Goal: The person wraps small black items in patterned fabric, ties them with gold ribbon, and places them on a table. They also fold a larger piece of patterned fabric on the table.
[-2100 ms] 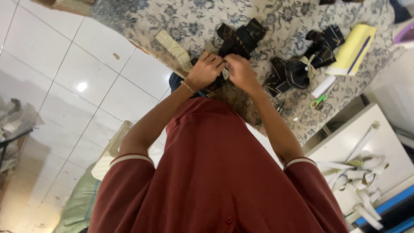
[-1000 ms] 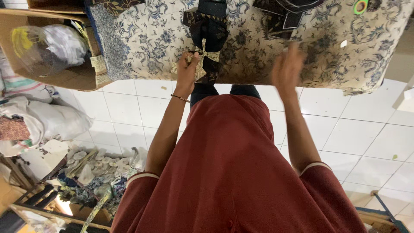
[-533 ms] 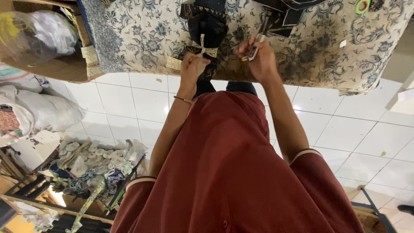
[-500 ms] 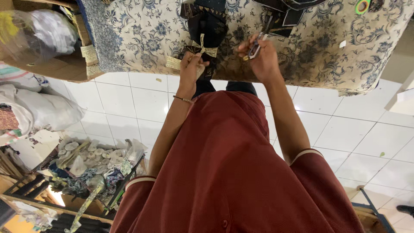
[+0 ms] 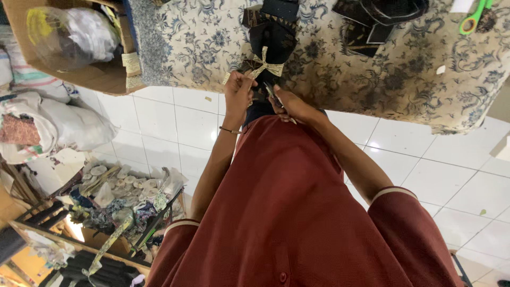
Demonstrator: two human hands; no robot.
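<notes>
Bundle: dark folded fabric bundle tied with a pale ribbon bow is lying at the near edge of the floral-covered tabletop.
Left hand: is pinching the ribbon's end, fingers closed on it.
Right hand: is gripping a small metal tool, touching the bundle's near end.
Far right corner: green scissors are lying.

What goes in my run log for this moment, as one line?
left hand: pinching beige ribbon bow | right hand: beside it, contents unclear | dark folded cloth on floral tablecloth
</notes>
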